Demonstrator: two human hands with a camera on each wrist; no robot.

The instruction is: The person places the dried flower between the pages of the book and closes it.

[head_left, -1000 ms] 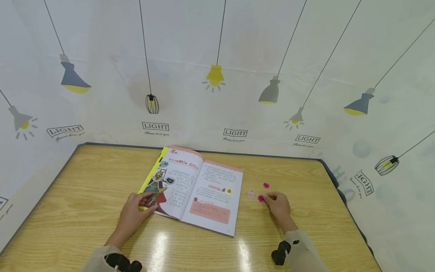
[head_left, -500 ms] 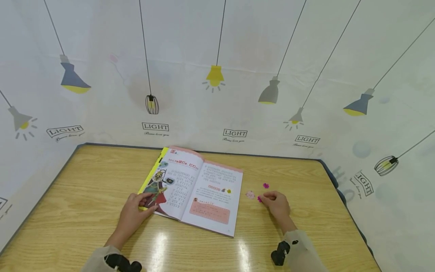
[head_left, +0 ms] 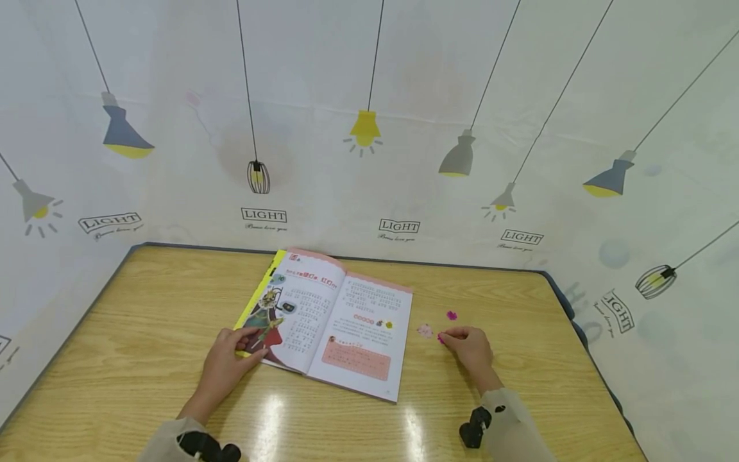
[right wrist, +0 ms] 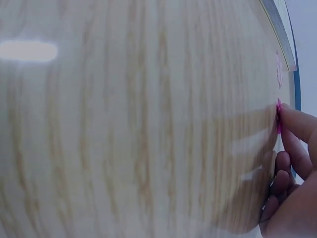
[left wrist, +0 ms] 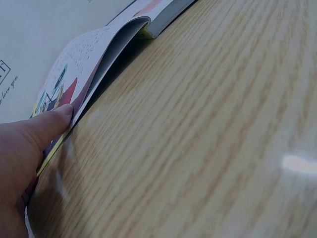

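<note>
An open book (head_left: pixel 358 346) lies on the table with illustrated and printed pages facing up. My left hand (head_left: pixel 226 359) rests on its lower left corner, and in the left wrist view the thumb (left wrist: pixel 59 113) presses on the page edge. To the right of the book, my right hand (head_left: pixel 472 353) pinches a small magenta flower (head_left: pixel 441 337) between thumb and index finger, low over the table. Most of that flower is hidden by the fingertips, while a bit of the magenta flower (right wrist: pixel 279 126) shows in the right wrist view. Beside it lie a pale pink flower (head_left: pixel 425 330) and another magenta flower (head_left: pixel 452 315).
The wooden table (head_left: pixel 144 321) has a dark blue edge along its back. White cloth (head_left: pixel 312 77) printed with hanging lamps stands behind and at both sides. Both sleeves carry black wrist devices (head_left: pixel 476 427) near the front.
My right hand has shifted slightly left with the magenta flower, which is now more covered by the fingertips. The left hand and the book have stayed put.
</note>
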